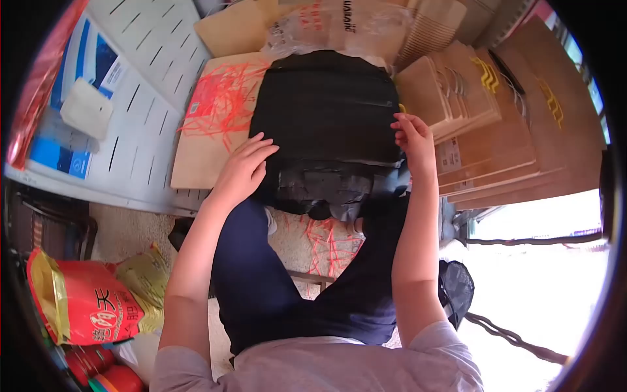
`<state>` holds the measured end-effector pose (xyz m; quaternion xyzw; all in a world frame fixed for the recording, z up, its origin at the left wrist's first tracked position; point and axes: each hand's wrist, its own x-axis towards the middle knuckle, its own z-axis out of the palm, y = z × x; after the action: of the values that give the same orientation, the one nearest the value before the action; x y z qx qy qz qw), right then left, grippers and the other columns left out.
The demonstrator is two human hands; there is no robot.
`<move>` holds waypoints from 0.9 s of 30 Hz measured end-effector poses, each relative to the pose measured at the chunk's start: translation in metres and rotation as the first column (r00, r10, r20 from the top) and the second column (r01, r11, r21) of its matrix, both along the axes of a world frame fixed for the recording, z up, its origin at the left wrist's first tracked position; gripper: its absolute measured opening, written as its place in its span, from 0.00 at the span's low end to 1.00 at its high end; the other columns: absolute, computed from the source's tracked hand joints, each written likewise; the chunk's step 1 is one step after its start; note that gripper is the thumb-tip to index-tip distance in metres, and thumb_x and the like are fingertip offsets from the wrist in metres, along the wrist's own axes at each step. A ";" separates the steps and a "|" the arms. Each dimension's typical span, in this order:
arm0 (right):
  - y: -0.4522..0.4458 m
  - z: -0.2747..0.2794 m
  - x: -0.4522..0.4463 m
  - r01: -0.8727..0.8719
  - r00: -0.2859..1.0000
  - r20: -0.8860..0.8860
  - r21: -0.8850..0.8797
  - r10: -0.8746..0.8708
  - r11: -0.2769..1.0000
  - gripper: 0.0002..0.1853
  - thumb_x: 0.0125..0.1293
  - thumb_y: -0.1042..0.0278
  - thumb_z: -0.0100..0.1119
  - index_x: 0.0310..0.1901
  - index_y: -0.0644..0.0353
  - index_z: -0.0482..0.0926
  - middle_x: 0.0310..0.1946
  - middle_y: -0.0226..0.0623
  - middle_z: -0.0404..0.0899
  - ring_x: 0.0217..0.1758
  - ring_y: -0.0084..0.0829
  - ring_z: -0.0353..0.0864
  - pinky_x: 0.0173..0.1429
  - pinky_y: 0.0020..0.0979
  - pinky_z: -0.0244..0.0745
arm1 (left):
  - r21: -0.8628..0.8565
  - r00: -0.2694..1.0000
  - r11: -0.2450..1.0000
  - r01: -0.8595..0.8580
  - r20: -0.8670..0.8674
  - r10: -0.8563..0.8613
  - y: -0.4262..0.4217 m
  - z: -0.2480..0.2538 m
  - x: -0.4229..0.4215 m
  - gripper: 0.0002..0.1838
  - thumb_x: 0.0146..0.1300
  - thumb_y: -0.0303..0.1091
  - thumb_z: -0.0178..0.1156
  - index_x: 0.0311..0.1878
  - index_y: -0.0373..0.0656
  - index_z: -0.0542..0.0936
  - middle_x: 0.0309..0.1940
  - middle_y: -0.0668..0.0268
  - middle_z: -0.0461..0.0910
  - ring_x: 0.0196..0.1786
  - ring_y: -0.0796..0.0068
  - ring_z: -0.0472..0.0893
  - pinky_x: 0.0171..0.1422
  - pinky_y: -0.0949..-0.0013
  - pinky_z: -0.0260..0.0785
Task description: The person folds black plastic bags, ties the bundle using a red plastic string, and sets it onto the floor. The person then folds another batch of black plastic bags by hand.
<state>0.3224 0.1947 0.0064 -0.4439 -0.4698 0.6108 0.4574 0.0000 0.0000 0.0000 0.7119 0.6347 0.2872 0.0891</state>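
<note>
A large black bundle (326,111) stands in front of my knees, its top smooth and sheet-like. Its near side (326,186) is creased and shiny, like folded plastic or tape. My left hand (245,166) lies along the bundle's left edge, fingers stretched out and fingertips touching the black surface. At the right edge, my right hand (413,134) has its fingers curled and thumb and forefinger pinched together. Whatever is in that pinch, if anything, is too small to make out.
Red shredded strips (228,98) lie on a cardboard box (202,163) to the left. Brown paper bags (496,130) with yellow and white handles stack at the right. Clear plastic wrap (346,26) is behind. A red bag (98,300) stands at lower left.
</note>
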 end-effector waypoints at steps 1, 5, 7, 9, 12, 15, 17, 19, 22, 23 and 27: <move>-0.001 0.001 -0.001 0.033 0.996 0.080 0.031 -0.036 0.999 0.12 0.69 0.63 0.59 0.47 0.62 0.81 0.33 0.29 0.82 0.30 0.16 0.76 0.34 0.19 0.73 | 0.003 0.994 0.999 0.042 -0.101 -0.041 0.012 -0.004 -0.005 0.25 0.57 0.22 0.59 0.61 0.43 0.76 0.64 0.57 0.73 0.71 0.57 0.68 0.74 0.57 0.62; 0.006 -0.009 0.037 0.083 0.984 0.148 0.095 -0.096 0.992 0.11 0.69 0.64 0.60 0.44 0.64 0.81 0.30 0.30 0.82 0.28 0.16 0.76 0.32 0.19 0.72 | -0.187 0.975 0.977 0.099 -0.179 -0.133 0.041 0.001 0.011 0.27 0.54 0.21 0.58 0.61 0.43 0.76 0.64 0.56 0.73 0.68 0.55 0.71 0.71 0.58 0.66; 0.007 -0.007 0.043 0.083 0.981 0.165 0.102 -0.100 0.991 0.12 0.68 0.64 0.60 0.43 0.66 0.80 0.28 0.32 0.81 0.27 0.18 0.76 0.31 0.21 0.72 | -0.202 0.966 0.975 0.091 -0.220 -0.135 0.049 0.003 0.014 0.27 0.53 0.21 0.57 0.60 0.43 0.76 0.62 0.57 0.74 0.64 0.54 0.74 0.67 0.59 0.68; 0.005 -0.005 0.047 0.057 0.979 0.189 0.080 -0.071 0.995 0.12 0.68 0.63 0.59 0.40 0.67 0.81 0.26 0.32 0.81 0.25 0.18 0.76 0.30 0.21 0.73 | -0.133 0.948 0.985 0.107 -0.287 -0.141 0.055 0.007 0.022 0.24 0.56 0.24 0.59 0.58 0.43 0.77 0.56 0.58 0.78 0.58 0.54 0.76 0.62 0.58 0.71; -0.003 0.008 0.049 -0.143 0.966 0.212 -0.034 0.147 0.989 0.21 0.70 0.52 0.57 0.37 0.67 0.81 0.25 0.34 0.81 0.24 0.20 0.77 0.30 0.21 0.74 | -0.066 0.968 0.997 0.035 -0.248 -0.050 0.070 -0.001 0.023 0.18 0.61 0.27 0.59 0.55 0.43 0.78 0.48 0.57 0.81 0.51 0.52 0.79 0.55 0.57 0.72; -0.015 0.022 0.043 -0.477 0.833 0.157 -0.280 0.530 0.833 0.32 0.70 0.38 0.52 0.35 0.68 0.82 0.27 0.41 0.83 0.25 0.25 0.82 0.31 0.23 0.79 | -0.031 0.987 0.998 -0.049 -0.155 0.043 0.074 -0.001 0.022 0.13 0.65 0.29 0.57 0.53 0.43 0.79 0.42 0.54 0.82 0.47 0.49 0.80 0.50 0.55 0.73; -0.018 0.018 0.033 -0.557 0.784 0.113 -0.307 0.611 0.772 0.36 0.68 0.34 0.52 0.40 0.72 0.81 0.30 0.48 0.84 0.29 0.30 0.86 0.35 0.27 0.83 | -0.032 0.988 0.996 -0.078 -0.135 0.073 0.072 0.001 0.022 0.13 0.66 0.30 0.56 0.53 0.43 0.78 0.43 0.53 0.82 0.46 0.48 0.80 0.49 0.55 0.73; -0.026 0.015 0.019 -0.573 0.779 0.002 -0.403 0.627 0.714 0.41 0.67 0.31 0.50 0.50 0.74 0.78 0.32 0.53 0.84 0.32 0.34 0.86 0.41 0.31 0.84 | -0.039 0.988 0.993 -0.111 -0.116 0.106 0.070 0.003 0.019 0.13 0.67 0.30 0.56 0.53 0.44 0.78 0.43 0.52 0.82 0.45 0.47 0.81 0.47 0.54 0.73; -0.036 0.002 -0.002 -0.542 0.833 -0.137 -0.400 0.537 0.739 0.48 0.64 0.29 0.55 0.61 0.78 0.67 0.46 0.64 0.79 0.43 0.45 0.86 0.48 0.37 0.84 | -0.063 0.984 0.985 -0.162 -0.087 0.157 0.066 0.007 0.013 0.12 0.67 0.30 0.56 0.53 0.44 0.78 0.44 0.51 0.82 0.45 0.47 0.81 0.47 0.55 0.73; -0.040 0.002 -0.008 -0.496 0.867 -0.179 -0.402 0.466 0.769 0.48 0.64 0.29 0.54 0.63 0.76 0.66 0.50 0.65 0.77 0.46 0.47 0.85 0.51 0.39 0.83 | -0.045 0.988 0.989 -0.139 -0.072 0.136 0.064 0.011 0.013 0.12 0.67 0.30 0.56 0.53 0.44 0.79 0.43 0.51 0.82 0.45 0.47 0.81 0.47 0.55 0.73; -0.047 0.002 -0.023 -0.417 0.837 -0.485 -0.262 0.255 0.870 0.41 0.66 0.43 0.62 0.67 0.69 0.62 0.59 0.58 0.72 0.59 0.49 0.78 0.61 0.45 0.78 | 0.008 0.991 1.000 -0.018 -0.129 0.019 0.052 0.015 0.013 0.12 0.65 0.29 0.56 0.52 0.43 0.79 0.41 0.52 0.82 0.44 0.48 0.81 0.45 0.55 0.74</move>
<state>0.2995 0.1478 0.0088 -0.2806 -0.3083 0.8408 0.3455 0.0131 0.0517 0.0148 0.7233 0.6447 0.2435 0.0429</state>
